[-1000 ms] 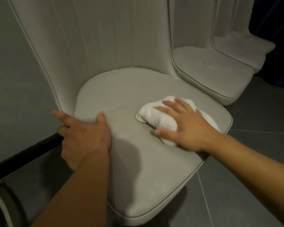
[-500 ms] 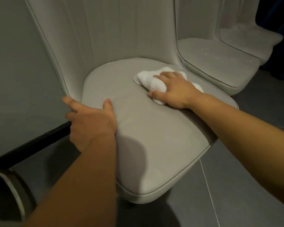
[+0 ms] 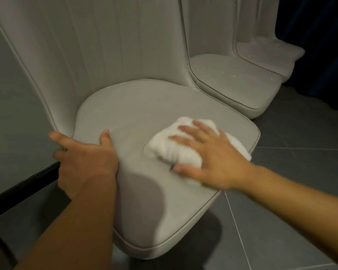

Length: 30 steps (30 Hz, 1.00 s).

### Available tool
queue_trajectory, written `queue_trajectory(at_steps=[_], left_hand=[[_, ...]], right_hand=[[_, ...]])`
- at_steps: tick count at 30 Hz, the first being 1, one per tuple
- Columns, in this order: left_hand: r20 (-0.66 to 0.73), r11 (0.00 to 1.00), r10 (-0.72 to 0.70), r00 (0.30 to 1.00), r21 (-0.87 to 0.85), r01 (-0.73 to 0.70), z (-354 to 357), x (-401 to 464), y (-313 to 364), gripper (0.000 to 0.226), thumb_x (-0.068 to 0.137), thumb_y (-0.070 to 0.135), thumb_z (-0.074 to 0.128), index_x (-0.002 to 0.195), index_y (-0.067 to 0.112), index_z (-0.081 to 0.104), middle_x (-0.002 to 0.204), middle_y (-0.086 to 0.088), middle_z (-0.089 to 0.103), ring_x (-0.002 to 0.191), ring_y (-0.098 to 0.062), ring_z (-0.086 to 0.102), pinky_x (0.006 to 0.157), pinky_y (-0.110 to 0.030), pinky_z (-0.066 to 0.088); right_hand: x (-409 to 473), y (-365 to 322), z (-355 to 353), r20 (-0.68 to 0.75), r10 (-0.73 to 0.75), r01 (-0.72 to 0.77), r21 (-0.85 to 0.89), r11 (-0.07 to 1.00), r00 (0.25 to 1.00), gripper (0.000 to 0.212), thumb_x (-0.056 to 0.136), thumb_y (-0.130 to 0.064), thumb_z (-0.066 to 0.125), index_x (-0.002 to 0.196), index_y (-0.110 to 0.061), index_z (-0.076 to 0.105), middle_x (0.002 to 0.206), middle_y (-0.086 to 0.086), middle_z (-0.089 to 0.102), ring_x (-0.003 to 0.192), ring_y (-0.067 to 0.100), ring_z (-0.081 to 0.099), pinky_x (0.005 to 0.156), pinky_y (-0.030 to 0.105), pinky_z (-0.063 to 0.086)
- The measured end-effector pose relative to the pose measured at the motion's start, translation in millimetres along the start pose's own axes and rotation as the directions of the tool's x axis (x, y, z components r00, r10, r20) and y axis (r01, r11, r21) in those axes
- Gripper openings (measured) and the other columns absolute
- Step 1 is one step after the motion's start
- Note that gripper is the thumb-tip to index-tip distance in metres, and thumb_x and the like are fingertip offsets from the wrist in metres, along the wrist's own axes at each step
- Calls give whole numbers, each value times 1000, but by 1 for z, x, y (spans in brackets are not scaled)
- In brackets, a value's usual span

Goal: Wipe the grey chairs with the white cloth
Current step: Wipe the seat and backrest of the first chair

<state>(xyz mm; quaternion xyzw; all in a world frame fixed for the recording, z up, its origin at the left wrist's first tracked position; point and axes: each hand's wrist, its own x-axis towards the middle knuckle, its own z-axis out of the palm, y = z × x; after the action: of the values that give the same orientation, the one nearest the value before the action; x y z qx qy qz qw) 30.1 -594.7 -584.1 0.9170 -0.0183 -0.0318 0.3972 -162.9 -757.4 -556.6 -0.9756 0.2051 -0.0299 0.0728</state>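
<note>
A grey high-backed chair (image 3: 137, 106) fills the middle of the view. A bunched white cloth (image 3: 172, 147) lies on the right front part of its seat. My right hand (image 3: 209, 158) presses flat on top of the cloth, fingers spread, covering its near side. My left hand (image 3: 84, 160) grips the seat's left front edge, thumb on top of the cushion and fingers wrapped round the side.
A second grey chair (image 3: 232, 82) stands directly to the right, and a third (image 3: 265, 53) behind it. Dark grey floor tiles (image 3: 293, 172) lie to the right and in front. A grey wall with a black skirting strip (image 3: 18, 188) runs along the left.
My right hand has drawn the cloth from the back of the seat toward the right front edge. My left hand has kept its grip on the seat's left edge.
</note>
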Motion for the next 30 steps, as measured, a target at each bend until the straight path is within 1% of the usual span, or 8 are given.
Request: queue_trajectory(at_steps=[2, 4, 6, 9, 15, 18, 25, 30], left_hand=[[0, 1000, -8, 1000, 6, 8, 0, -1, 1, 102, 88, 67, 52, 156, 12, -2, 140, -28, 39, 119, -50, 48, 91, -59, 39], [-8, 1000, -7, 1000, 14, 7, 2, 0, 1, 103, 88, 67, 52, 156, 11, -2, 140, -29, 40, 118, -51, 49, 91, -59, 39], [-18, 1000, -6, 1000, 17, 6, 4, 0, 1, 104, 87, 68, 52, 156, 11, -1, 138, -29, 41, 117, -52, 49, 91, -60, 39], [-38, 1000, -7, 999, 8, 7, 4, 1, -1, 105, 85, 69, 53, 155, 11, 1, 137, -31, 41, 115, -54, 50, 92, -62, 38], [-46, 1000, 8, 999, -30, -9, 4, 2, -6, 106, 84, 67, 57, 155, 9, 3, 137, -32, 42, 115, -55, 49, 93, -62, 39], [-30, 1000, 13, 999, -13, -14, 1, 0, -4, 105, 86, 67, 55, 155, 10, 1, 137, -32, 42, 116, -54, 49, 90, -62, 39], [-18, 1000, -9, 1000, 1, 9, -1, -3, 1, 104, 87, 68, 53, 156, 10, 1, 139, -30, 40, 118, -51, 48, 91, -60, 39], [-23, 1000, -14, 1000, -5, 14, 1, -1, -1, 108, 84, 72, 53, 156, 11, 0, 139, -28, 42, 117, -50, 50, 91, -59, 40]], right_hand=[[28, 49, -12, -40, 182, -181, 25, 983, 982, 99, 66, -102, 21, 152, -54, 24, 166, -16, 21, 154, 18, 9, 118, 63, 20], [53, 85, -24, -20, 309, -308, 53, 950, 951, 101, 67, -98, 30, 154, -48, 27, 166, -12, 21, 153, 19, 11, 120, 58, 19], [72, 97, -27, -1, 354, -354, 59, 934, 935, 97, 72, -93, 38, 155, -43, 30, 166, -8, 24, 152, 23, 14, 122, 53, 17], [71, 77, -20, -29, 403, -401, 51, 915, 915, 93, 76, -90, 44, 155, -43, 29, 166, -8, 22, 153, 24, 12, 119, 59, 17], [-23, -6, -7, 9, 233, -233, 46, 971, 972, 99, 65, -97, 29, 153, -52, 23, 166, -16, 16, 154, 16, 2, 119, 59, 18], [-33, -6, -9, 56, 190, -193, 71, 979, 980, 96, 66, -98, 28, 152, -56, 22, 165, -20, 15, 154, 11, 0, 120, 59, 16], [110, 75, -17, 17, 262, -262, 32, 964, 965, 97, 72, -93, 39, 154, -43, 30, 164, -13, 24, 152, 17, 13, 119, 61, 17], [192, 79, -10, 55, 259, -260, 13, 966, 964, 100, 67, -96, 33, 151, -41, 36, 156, -5, 40, 148, 28, 24, 119, 53, 19]])
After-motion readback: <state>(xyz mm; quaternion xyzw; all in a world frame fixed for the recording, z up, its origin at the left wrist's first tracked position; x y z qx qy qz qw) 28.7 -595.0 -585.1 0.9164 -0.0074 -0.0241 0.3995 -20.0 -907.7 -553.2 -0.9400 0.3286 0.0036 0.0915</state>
